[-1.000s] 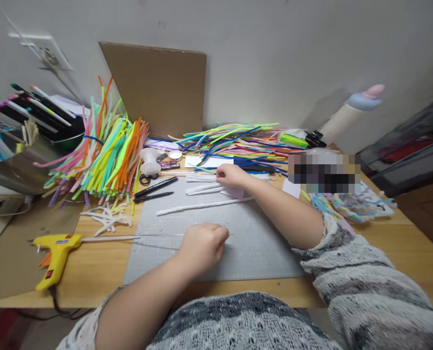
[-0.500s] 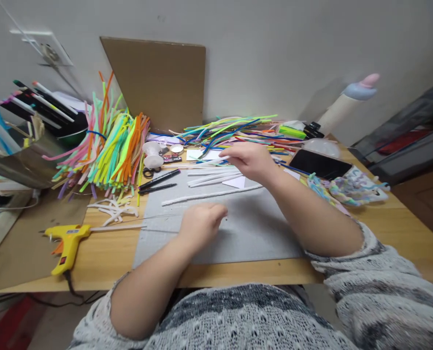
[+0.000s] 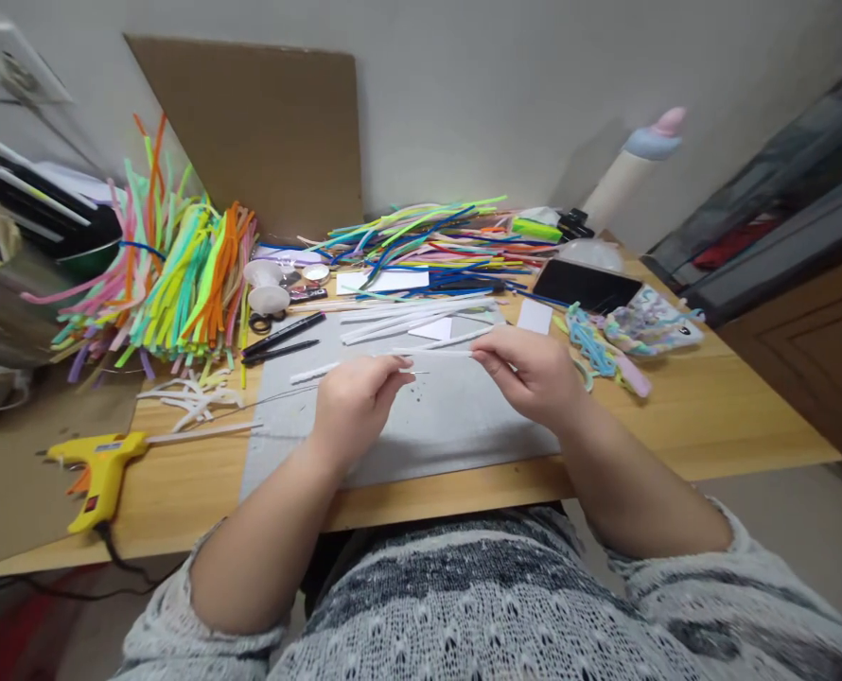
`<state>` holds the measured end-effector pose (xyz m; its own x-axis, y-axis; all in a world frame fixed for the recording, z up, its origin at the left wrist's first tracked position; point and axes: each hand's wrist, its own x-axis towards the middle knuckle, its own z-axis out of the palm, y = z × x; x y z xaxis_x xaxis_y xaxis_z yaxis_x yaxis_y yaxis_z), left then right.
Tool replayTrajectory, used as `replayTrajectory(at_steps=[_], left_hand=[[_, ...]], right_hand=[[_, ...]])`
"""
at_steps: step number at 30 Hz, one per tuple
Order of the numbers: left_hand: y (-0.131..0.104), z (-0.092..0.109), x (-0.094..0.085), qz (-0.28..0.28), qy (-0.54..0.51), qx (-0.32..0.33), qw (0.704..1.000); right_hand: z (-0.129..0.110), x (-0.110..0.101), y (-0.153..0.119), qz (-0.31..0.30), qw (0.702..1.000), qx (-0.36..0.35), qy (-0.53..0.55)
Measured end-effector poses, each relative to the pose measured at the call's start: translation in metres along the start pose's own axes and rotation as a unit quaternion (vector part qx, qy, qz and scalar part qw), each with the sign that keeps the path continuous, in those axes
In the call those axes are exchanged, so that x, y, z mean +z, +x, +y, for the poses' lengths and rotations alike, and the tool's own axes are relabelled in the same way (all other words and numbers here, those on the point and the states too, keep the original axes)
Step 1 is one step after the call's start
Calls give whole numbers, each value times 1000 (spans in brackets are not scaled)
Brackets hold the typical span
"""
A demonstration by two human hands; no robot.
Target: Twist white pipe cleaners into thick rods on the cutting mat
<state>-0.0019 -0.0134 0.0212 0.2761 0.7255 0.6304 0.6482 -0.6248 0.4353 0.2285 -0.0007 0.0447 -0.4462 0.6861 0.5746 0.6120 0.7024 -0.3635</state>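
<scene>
My left hand (image 3: pixel 356 402) is pinched above the grey mat (image 3: pixel 421 445). A thin wire (image 3: pixel 421 373) passes through its fingers, with a short tip sticking out to the right and a longer length trailing left. My right hand (image 3: pixel 531 374) is closed on the end of a white pipe cleaner (image 3: pixel 444 353), which stretches level towards my left fingertips. Whether the left fingers also hold its far end I cannot tell. Behind the hands lie several more white pipe cleaners (image 3: pixel 378 326). A longer fluffy white one (image 3: pixel 308 375) lies partly hidden behind my left hand.
A yellow glue gun (image 3: pixel 101 463) and white offcuts (image 3: pixel 190 402) lie left. Bundled coloured pipe cleaners (image 3: pixel 201 274) stand behind them, near black pens (image 3: pixel 283 340). Loose coloured pipe cleaners (image 3: pixel 421 236) lie along the wall. A phone (image 3: pixel 587 286) is at right; cardboard (image 3: pixel 265 132) leans behind.
My right hand has come back from the pile of white pipe cleaners with one in its fingers. My left hand has risen slightly to meet it. The view has shifted right.
</scene>
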Motion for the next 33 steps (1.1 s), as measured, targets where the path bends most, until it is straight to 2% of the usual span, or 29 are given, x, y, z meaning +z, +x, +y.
replayTrajectory(at_steps=[4, 10, 14, 18, 22, 26, 30, 33], left_hand=[[-1, 2, 0, 9, 1, -73, 997], [0, -5, 3, -20, 35, 8, 999], [-1, -7, 7, -29, 52, 10, 998], [-3, -6, 9, -31, 56, 12, 998], [-4, -3, 9, -27, 68, -20, 997], [-4, -1, 10, -30, 82, -30, 996], [-4, 1, 8, -24, 133, 61, 989], [-7, 14, -1, -14, 176, 129, 976]], right_hand=[[1, 2, -3, -12, 999, -7, -30], [1, 2, -4, -43, 996, -33, -65], [-11, 7, 4, -83, 996, -21, -41], [-21, 22, 12, -122, 992, -17, -30], [-21, 34, 12, -84, 996, 15, -1], [-17, 34, 8, -30, 994, 84, 69], [-14, 30, 5, 33, 987, 113, 107], [-10, 29, 3, 67, 988, 101, 99]])
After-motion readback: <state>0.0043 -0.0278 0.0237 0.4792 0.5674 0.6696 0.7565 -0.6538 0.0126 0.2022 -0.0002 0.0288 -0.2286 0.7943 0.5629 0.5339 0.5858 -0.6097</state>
